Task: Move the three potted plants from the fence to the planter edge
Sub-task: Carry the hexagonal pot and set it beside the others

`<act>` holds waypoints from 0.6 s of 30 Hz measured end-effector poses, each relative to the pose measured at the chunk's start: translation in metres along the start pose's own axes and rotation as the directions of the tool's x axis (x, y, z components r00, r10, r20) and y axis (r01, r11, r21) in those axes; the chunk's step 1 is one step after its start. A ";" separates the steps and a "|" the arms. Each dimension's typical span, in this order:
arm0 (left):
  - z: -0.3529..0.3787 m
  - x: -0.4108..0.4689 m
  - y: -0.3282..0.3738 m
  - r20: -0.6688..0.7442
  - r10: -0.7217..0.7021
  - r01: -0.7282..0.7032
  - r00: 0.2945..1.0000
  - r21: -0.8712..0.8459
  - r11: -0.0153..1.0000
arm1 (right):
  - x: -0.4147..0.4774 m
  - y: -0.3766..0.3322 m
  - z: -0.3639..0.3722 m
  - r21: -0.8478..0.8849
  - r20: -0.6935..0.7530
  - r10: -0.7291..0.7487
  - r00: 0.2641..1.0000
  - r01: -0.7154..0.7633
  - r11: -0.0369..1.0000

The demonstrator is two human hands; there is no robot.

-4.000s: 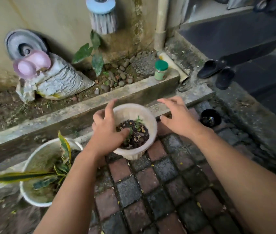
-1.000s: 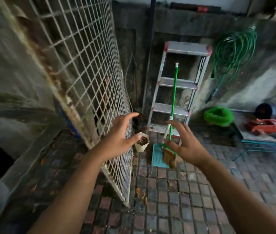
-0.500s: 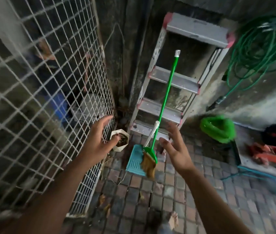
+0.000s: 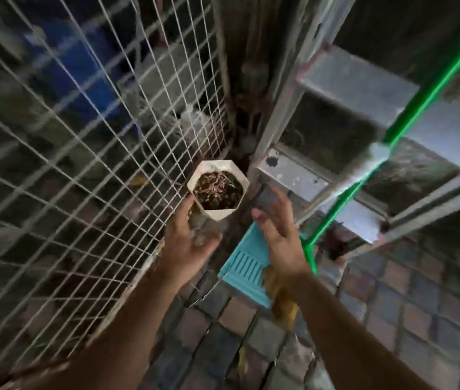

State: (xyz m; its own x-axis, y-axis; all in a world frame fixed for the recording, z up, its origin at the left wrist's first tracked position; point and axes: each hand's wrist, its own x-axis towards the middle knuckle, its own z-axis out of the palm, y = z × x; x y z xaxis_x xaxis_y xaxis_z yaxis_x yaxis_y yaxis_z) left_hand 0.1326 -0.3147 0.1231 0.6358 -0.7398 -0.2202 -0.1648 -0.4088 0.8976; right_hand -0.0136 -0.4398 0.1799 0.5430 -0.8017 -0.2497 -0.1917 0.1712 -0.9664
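Observation:
A small white hexagonal pot [image 4: 217, 213] filled with dark soil and reddish stems stands on the brick floor at the foot of the white wire fence [image 4: 88, 153]. My left hand [image 4: 188, 240] is just below and left of the pot, fingers spread, its fingertips beside the pot's left wall. My right hand [image 4: 279, 235] is to the right of the pot, fingers apart, a short gap away. Neither hand holds anything. The image is blurred by motion.
A metal stepladder [image 4: 349, 114] leans right behind the pot. A green-handled broom [image 4: 409, 119] and a teal dustpan [image 4: 247, 268] lie under my right wrist. Blue and grey things sit behind the fence. Brick paving [image 4: 392, 319] spreads to the right.
The view has closed in on the hexagonal pot. Both hands have moved forward and now flank it, left hand at its side, right hand over the dustpan.

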 end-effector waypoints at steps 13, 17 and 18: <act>0.090 0.139 -0.217 -0.124 0.356 -0.326 0.926 0.212 0.921 | 0.158 0.263 0.040 0.104 0.009 -0.062 0.998 0.060 0.993; 0.101 0.155 -0.208 -0.242 0.463 -0.415 0.853 0.223 0.882 | 0.180 0.280 0.042 0.120 -0.008 -0.118 0.993 0.118 0.986; 0.102 0.158 -0.206 -0.273 0.467 -0.418 0.841 0.221 0.881 | 0.181 0.280 0.043 0.146 -0.019 -0.128 0.992 0.130 0.981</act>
State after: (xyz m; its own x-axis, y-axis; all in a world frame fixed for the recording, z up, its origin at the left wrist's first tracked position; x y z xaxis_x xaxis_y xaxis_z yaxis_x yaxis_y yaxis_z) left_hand 0.1902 -0.4018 -0.1351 0.6634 -0.6674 0.3385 -0.5777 -0.1692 0.7985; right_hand 0.0660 -0.5119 -0.1385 0.5471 -0.8280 -0.1225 0.0019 0.1476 -0.9890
